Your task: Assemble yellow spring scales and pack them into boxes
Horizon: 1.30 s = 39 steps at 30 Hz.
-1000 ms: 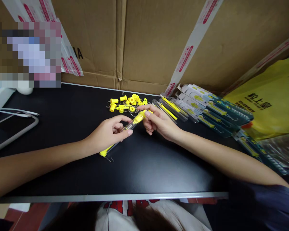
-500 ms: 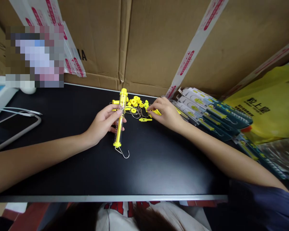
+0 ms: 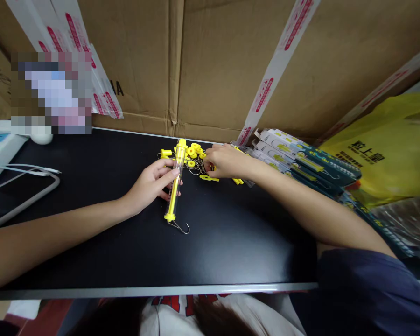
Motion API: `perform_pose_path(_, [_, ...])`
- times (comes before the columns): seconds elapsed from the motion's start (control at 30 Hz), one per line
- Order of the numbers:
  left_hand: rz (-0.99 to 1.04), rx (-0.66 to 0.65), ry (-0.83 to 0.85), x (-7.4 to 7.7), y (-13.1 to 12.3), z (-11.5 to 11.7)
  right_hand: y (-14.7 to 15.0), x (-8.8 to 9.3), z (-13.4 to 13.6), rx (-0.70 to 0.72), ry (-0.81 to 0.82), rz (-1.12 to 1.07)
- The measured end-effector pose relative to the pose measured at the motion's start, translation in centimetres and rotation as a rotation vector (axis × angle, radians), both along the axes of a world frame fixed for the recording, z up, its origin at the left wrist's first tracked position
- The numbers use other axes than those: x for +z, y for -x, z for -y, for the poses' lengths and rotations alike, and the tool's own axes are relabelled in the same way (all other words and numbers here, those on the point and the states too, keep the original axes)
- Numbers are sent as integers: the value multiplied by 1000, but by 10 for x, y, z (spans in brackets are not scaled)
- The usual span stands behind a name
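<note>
Ok, L hand (image 3: 150, 185) grips clear plastic tube (image 3: 174, 192) w/ yellow caps (image 3: 170, 217); best held steady. R hand (image 3: 228, 161), 2 o'clock: can't tell grip.

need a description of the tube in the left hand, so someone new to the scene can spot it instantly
Above the black tabletop, find the left hand, near the small yellow parts. It grips a clear tube with yellow ends. Unlike the loose parts behind, it's one long capped piece, with a wire hook at its near end.
</note>
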<state>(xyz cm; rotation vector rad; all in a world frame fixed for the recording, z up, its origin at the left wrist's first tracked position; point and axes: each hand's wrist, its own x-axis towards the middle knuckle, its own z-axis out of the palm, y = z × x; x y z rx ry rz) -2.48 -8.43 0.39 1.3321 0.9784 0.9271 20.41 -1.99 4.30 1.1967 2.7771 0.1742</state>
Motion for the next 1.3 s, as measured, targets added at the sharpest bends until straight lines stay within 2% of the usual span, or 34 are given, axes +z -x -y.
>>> perform_pose_path(0.23, [11,-16,-7,-2,1,-1,-2,1,0,-108,-50,4])
perform_pose_path(0.43, [13,-5,-16,-2,1,0,-15,9,-9,-225,-58,-218])
perform_pose_path(0.63, [26,3,0,-1,2,1,-31,12,-21,-322,18,-475])
perform_pose_path(0.83, [53,19,9,-1,2,1,-36,11,-27,-329,53,-662])
perform_pose_path(1.03, [24,7,14,-2,3,2,-32,8,-29,-334,78,-671])
perform_pose_path(1.3, [0,8,11,-1,2,1,-34,4,-32,-222,91,-766])
